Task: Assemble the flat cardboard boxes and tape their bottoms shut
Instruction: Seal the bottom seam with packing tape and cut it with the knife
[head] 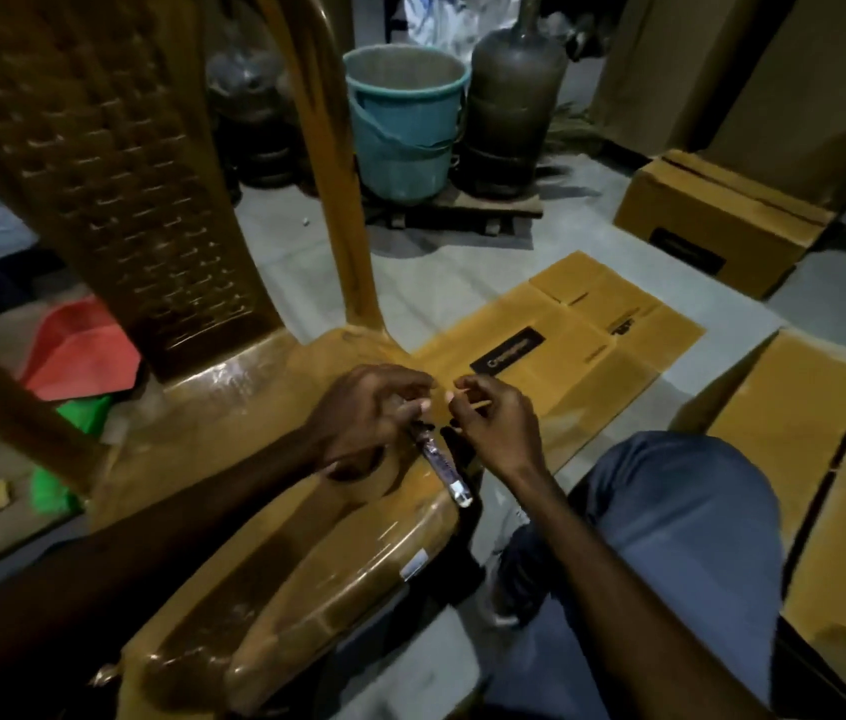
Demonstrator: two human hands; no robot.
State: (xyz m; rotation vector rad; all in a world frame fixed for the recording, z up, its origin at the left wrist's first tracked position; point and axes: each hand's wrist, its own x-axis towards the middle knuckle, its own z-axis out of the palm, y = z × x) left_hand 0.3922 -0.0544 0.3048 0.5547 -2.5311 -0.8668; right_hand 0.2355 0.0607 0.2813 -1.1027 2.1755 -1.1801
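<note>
Both hands meet over the seat of a brown plastic chair (254,485). Left hand (368,413) has fingers curled, gripping a small cutter (444,470) that points toward 5 o'clock. Right hand (496,423) has fingertips pinched; what they pinch is too small to tell.

Flat cardboard box (582,350) lies unfolded on the floor at 1 o'clock of the hands. Assembled box (717,220) stands further out at 2 o'clock, top flaps closed, contents hidden.

Teal bucket (405,122) at 12 o'clock; interior looks grey, contents unclear. Dark gas cylinder (514,96) just beside it.
</note>
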